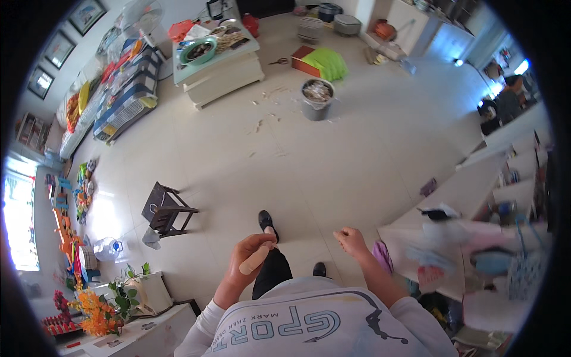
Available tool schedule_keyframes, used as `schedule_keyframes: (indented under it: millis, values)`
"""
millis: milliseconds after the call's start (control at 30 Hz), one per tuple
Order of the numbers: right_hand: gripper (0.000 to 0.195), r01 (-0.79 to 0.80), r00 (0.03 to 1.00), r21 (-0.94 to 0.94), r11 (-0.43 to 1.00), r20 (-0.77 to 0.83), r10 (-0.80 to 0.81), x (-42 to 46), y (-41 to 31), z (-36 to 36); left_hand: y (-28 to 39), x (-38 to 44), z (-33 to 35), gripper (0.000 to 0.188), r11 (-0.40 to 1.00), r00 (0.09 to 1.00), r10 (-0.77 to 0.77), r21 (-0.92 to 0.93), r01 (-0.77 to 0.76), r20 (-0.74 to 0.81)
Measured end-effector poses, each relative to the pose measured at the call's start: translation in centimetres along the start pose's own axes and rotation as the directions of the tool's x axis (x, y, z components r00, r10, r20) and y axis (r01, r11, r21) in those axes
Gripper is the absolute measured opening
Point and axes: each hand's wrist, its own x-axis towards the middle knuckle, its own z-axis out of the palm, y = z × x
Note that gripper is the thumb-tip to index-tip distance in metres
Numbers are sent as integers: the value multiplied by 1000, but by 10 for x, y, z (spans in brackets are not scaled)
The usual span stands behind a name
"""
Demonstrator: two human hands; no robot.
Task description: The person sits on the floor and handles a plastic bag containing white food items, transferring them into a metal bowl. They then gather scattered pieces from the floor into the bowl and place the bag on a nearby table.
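My left hand is in front of my body at lower middle, its fingers curled around a smooth, elongated beige object. One end of the object is rounded; what it is I cannot tell. My right hand hangs to the right with its fingers curled in, and nothing shows in it. Beneath my hands are my black shoes on the tiled floor. Further ahead a grey bin holds a heap of scraps, with pale peelings scattered on the floor beside it.
A dark wooden chair stands to the left. Ahead, a white table bears a green basin. Scissors lie near a red box partly under green cloth. A cluttered surface is close on the right.
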Motion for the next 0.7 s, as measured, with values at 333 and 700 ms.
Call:
schedule_keyframes:
  millis: [333, 700]
  values:
    - [33, -59, 996, 79, 995, 77, 53, 175, -159, 68, 123, 213, -160, 37, 988, 991, 100, -109, -109, -86]
    - [30, -237, 972, 2, 972, 5, 237, 372, -236, 11, 237, 425, -215, 34, 991, 959, 133, 18, -133, -252]
